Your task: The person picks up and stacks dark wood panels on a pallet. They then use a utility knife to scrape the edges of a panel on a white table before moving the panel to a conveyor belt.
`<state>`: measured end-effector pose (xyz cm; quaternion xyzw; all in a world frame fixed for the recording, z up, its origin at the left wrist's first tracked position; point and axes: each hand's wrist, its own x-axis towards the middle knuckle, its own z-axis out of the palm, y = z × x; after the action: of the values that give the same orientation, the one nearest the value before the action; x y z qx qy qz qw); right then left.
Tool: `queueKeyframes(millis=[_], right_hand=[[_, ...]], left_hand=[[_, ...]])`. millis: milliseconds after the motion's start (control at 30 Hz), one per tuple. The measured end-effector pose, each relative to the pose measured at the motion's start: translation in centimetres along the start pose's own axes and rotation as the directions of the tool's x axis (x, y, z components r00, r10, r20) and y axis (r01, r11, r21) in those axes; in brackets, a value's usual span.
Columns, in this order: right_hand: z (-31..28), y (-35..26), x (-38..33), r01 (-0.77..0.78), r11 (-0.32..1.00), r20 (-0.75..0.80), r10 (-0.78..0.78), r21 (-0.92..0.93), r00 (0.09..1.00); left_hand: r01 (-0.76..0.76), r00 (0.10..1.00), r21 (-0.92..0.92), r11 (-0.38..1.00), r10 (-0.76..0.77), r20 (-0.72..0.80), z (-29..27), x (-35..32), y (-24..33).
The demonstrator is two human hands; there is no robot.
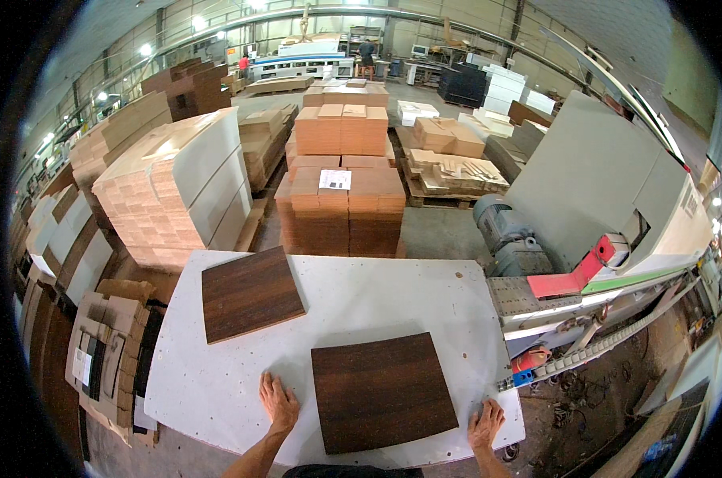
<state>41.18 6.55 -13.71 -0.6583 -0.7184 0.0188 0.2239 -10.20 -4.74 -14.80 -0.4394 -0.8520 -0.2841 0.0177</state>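
- Near dark wood panel (382,392): lies flat on the white table (377,295), at its near edge, between the two hands.
- Left hand (278,401): flat on the table, fingers spread, just beside the panel's left edge, holding nothing.
- Right hand (486,423): fingers spread, at the panel's lower right corner.
- Second dark panel (249,293): lies well apart, far left.

forearms: we saw both cut off at the lower edge
far workers (366,49): too small for us to read
machine (600,199): right end cut off
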Motion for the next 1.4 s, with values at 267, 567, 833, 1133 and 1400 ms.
queueKeyframes(millis=[267, 567, 833, 1133, 1400], right_hand=[[-0.3, -0.6, -0.2, 0.02, 1.0, -0.018, -0.02, 0.005, 1.0], [-0.4, -0.6, 0.3, 0.001, 1.0, -0.036, -0.001, -0.004, 0.999], [-1.1, -1.0, 0.1, -0.002, 1.0, -0.047, 0.002, -0.001, 0.999], [-1.4, -1.0, 0.2, -0.017, 1.0, -0.049, 0.016, -0.022, 0.999], [-0.7, -1.2, 1.0, 0.002, 1.0, -0.047, -0.002, -0.002, 0.999]], left_hand=[[-0.019, 0.999, 0.001, 1.0, 0.019, -0.033, 0.2, -0.1, -0.6], [-0.066, 0.995, 0.024, 0.998, 0.068, -0.078, 1.5, -0.4, -1.5], [-0.028, 1.0, 0.033, 0.999, 0.028, -0.014, 1.3, -0.1, -1.3], [-0.086, 0.995, 0.043, 0.995, 0.088, -0.044, 1.9, -0.2, -1.8], [-0.021, 0.998, 0.031, 0.999, 0.023, -0.058, 1.9, -0.4, -2.1]])
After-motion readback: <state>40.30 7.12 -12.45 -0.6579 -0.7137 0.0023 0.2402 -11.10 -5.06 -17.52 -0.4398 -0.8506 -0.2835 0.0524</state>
